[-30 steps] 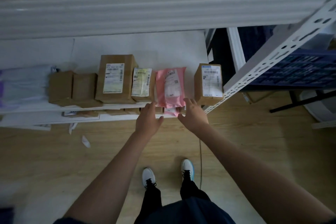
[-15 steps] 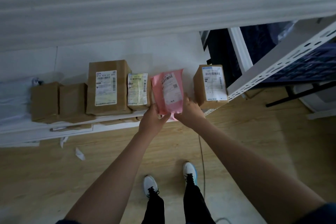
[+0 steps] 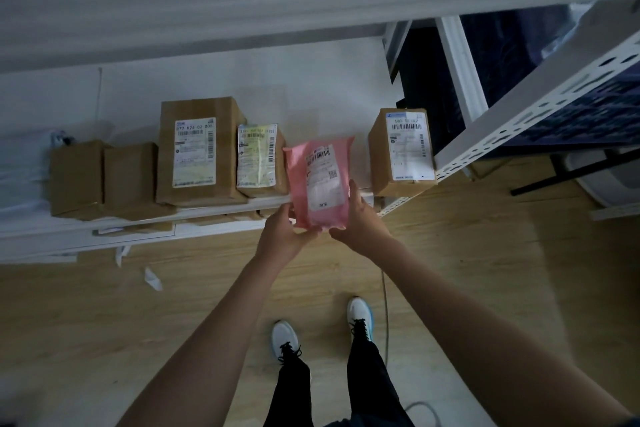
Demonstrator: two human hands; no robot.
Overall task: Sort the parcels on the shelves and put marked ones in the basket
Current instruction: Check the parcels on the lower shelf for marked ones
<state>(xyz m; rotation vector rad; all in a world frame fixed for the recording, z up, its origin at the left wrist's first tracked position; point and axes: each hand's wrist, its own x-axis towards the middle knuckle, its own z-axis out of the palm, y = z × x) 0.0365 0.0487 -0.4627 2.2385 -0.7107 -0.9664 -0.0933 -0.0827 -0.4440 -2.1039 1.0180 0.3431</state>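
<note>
A person's left hand (image 3: 282, 234) and right hand (image 3: 360, 222) hold a pink parcel (image 3: 320, 184) by its lower end, fingers curled round its two bottom corners, the right thumb lying up its right edge. Half a second ago the parcel's foot was level with the shelf lip; it has since come nearer and lower, so that its bottom now hangs out past the front edge of the white shelf (image 3: 207, 218), over the wooden floor (image 3: 104, 322). The parcel is a soft plastic mailer, tilted slightly right, bearing a white label with a barcode at the top and a small square code beneath. Left of the pink parcel on the shelf stand a small box with a yellowish label (image 3: 258, 159), a tall labelled carton (image 3: 197, 152) and two plain brown boxes (image 3: 104, 180); right of it, apart, stands another labelled carton (image 3: 403, 151). Scraps of white paper (image 3: 152, 278) lie on the floor below the shelf. Beyond the pink parcel rises a white wall, and to its right a perforated white upright (image 3: 533, 107).
</note>
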